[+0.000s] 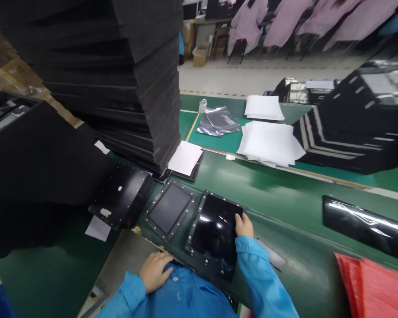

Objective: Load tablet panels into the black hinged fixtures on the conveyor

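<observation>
A glossy black screen panel [215, 232] lies in a flat frame dotted with white spots, on the green bench in front of me. My right hand [244, 225] grips its right edge, fingertips on the glossy face. To its left is a dull grey panel in a similar dotted frame [170, 208]. At the bench's near edge, against the blue clothing, rests my left hand [156, 270], fingers stretched out and holding nothing. Further left, a stack of black plates [121, 192] with small white patches sits on the bench.
A tall pile of black sheets [152, 88] towers at the left. White paper [185, 158] lies behind the frames; more white sheets [268, 143] and clear film bags [217, 121] lie further back. At right are a long glossy black strip [365, 227] and red bags [381, 287].
</observation>
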The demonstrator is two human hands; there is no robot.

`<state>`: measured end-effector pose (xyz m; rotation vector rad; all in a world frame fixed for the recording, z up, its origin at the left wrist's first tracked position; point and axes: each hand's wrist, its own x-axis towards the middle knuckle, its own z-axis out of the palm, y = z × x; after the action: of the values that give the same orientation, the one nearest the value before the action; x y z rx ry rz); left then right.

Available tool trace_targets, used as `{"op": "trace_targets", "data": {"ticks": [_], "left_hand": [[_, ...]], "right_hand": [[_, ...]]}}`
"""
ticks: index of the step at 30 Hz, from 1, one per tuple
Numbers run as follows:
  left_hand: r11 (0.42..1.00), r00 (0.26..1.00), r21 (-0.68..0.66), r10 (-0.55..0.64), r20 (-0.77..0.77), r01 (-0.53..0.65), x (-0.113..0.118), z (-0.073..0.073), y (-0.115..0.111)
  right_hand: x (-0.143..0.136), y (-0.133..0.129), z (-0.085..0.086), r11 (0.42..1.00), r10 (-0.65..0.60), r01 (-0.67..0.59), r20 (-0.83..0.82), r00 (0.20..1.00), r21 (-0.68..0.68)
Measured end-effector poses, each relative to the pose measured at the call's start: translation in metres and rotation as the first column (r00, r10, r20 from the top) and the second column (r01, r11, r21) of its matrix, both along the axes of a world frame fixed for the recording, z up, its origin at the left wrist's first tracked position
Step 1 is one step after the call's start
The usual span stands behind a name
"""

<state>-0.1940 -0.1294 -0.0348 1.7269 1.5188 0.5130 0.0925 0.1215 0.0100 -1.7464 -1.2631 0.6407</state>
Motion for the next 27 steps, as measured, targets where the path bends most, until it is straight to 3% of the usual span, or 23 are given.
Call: {"op": "trace_targets", "data": {"ticks": [3,6,8,10,13,17,20,22,24,27], "left_hand": [[0.998,0.998,0.015,-0.061,0.026,0.06,-0.003,-0.009,0.014],[0.994,0.993,0.068,-0.09,0.076,0.084,-0.003,-0.015,0.041],[0.991,0.986,0.076,-0.116,0.116,0.108,0.004,-0.017,0.066],[0.989,0.978,0.035,-0.15,0.143,0.146,0.017,-0.018,0.089],[0.985,0.975,-0.037,-0.16,0.156,0.167,0.043,-0.027,0.11],[0.988,0.977,-0.067,-0.122,0.173,0.136,0.062,-0.052,0.11],[0.995,0.984,-0.053,-0.077,0.158,0.087,0.063,-0.063,0.103],[0.999,0.992,-0.028,-0.034,0.12,0.037,0.063,-0.056,0.108],[1.0,0.997,0.003,0.025,0.071,-0.026,0.064,-0.035,0.131],[0.991,0.99,0.012,0.133,0.051,-0.134,0.069,0.01,0.191]], "right_hand": [[0.004,-0.021,0.012,0.999,0.027,-0.013,0.345,0.938,-0.043],[0.013,-0.057,0.003,0.992,0.129,-0.097,0.588,0.799,-0.086],[0.019,-0.088,-0.017,0.994,0.095,-0.049,0.523,0.847,-0.1],[0.024,-0.123,-0.044,0.988,-0.019,0.079,0.409,0.912,-0.13],[0.026,-0.166,-0.081,0.959,-0.159,0.223,0.321,0.934,-0.174],[0.031,-0.191,-0.109,0.972,-0.13,0.163,0.193,0.973,-0.168],[0.038,-0.188,-0.112,0.992,-0.026,0.039,0.103,0.994,-0.124],[0.041,-0.173,-0.104,0.995,0.064,-0.056,0.098,0.993,-0.086],[0.041,-0.142,-0.088,0.985,0.159,-0.152,0.096,0.983,-0.079],[0.033,-0.072,-0.051,0.976,0.203,-0.197,0.057,0.978,-0.088]]}}
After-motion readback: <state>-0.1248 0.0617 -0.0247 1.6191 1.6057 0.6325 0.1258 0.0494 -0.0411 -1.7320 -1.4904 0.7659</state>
